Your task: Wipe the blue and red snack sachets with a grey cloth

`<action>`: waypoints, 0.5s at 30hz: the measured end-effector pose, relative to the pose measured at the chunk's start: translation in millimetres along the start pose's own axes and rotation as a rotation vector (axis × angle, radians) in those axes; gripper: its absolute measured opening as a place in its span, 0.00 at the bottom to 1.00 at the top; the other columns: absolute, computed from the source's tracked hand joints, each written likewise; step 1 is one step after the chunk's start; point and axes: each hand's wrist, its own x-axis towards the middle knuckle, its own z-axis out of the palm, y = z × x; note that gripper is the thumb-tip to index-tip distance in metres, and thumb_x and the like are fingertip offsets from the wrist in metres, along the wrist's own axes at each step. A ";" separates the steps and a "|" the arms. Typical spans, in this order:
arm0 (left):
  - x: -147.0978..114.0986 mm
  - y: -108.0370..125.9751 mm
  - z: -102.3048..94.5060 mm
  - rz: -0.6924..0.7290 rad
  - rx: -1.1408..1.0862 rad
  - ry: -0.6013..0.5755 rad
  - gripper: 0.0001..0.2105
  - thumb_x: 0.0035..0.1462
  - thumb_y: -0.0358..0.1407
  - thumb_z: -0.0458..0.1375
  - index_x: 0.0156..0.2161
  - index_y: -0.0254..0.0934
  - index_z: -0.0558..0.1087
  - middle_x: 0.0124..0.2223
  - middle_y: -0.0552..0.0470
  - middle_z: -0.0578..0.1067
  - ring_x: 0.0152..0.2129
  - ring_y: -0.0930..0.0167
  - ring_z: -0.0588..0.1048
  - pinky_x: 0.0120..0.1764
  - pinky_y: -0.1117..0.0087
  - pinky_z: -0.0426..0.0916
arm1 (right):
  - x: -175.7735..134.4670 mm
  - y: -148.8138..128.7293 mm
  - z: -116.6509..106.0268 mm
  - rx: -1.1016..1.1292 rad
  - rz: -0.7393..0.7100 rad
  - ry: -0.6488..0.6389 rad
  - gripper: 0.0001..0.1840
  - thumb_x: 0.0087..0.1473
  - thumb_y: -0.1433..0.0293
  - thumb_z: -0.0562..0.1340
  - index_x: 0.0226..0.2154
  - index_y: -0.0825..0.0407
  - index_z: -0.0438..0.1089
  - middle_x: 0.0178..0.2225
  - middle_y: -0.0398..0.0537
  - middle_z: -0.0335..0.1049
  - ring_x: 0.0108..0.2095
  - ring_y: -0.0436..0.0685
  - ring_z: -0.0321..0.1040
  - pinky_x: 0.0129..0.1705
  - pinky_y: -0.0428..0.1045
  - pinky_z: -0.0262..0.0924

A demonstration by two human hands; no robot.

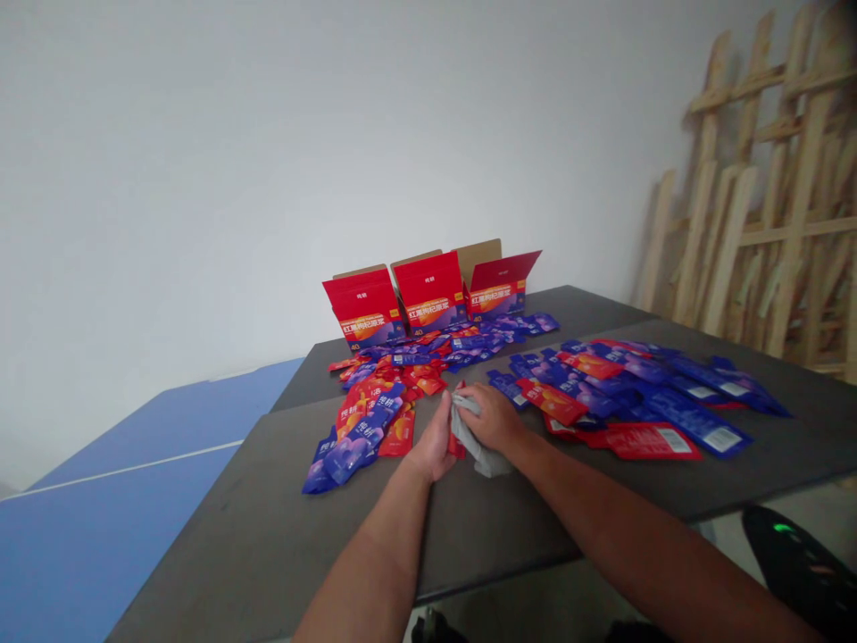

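My left hand is closed around a red pouch, most of which is hidden between my hands. My right hand grips a crumpled grey cloth and presses it against the pouch. Both hands meet low over the dark table. Just left of them lies a small pile of red and blue pouches, with a blue pouch on top. On the right spreads a larger heap of the same pouches, a red pouch nearest my right hand.
Three open red boxes, a left box, a middle box and a right box, stand at the back. Mixed pouches lie before them. A blue table adjoins at left; wooden frames lean on the wall at right.
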 end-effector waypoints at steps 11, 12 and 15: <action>-2.7 -1.8 -5.6 0.070 0.219 -0.073 0.28 0.50 0.37 0.63 0.57 0.44 0.63 0.30 0.56 0.70 0.21 0.79 0.67 0.22 0.79 0.58 | 12.3 17.3 -4.1 0.037 0.375 0.192 0.09 0.54 0.65 0.57 0.34 0.51 0.69 0.34 0.48 0.72 0.36 0.56 0.68 0.39 0.50 0.60; -2.8 -1.6 -5.8 0.064 0.203 -0.077 0.28 0.49 0.35 0.63 0.57 0.44 0.64 0.31 0.56 0.70 0.22 0.79 0.68 0.22 0.79 0.59 | 13.1 20.8 -4.4 0.035 0.395 0.204 0.09 0.54 0.64 0.57 0.34 0.51 0.69 0.34 0.48 0.72 0.36 0.56 0.68 0.39 0.50 0.60; -3.1 2.7 -7.6 0.065 0.107 -0.065 0.28 0.48 0.31 0.62 0.56 0.44 0.64 0.33 0.54 0.72 0.25 0.77 0.71 0.24 0.78 0.62 | 12.8 31.7 -3.2 0.018 0.476 0.188 0.10 0.54 0.63 0.57 0.35 0.51 0.69 0.34 0.48 0.72 0.36 0.56 0.68 0.39 0.49 0.60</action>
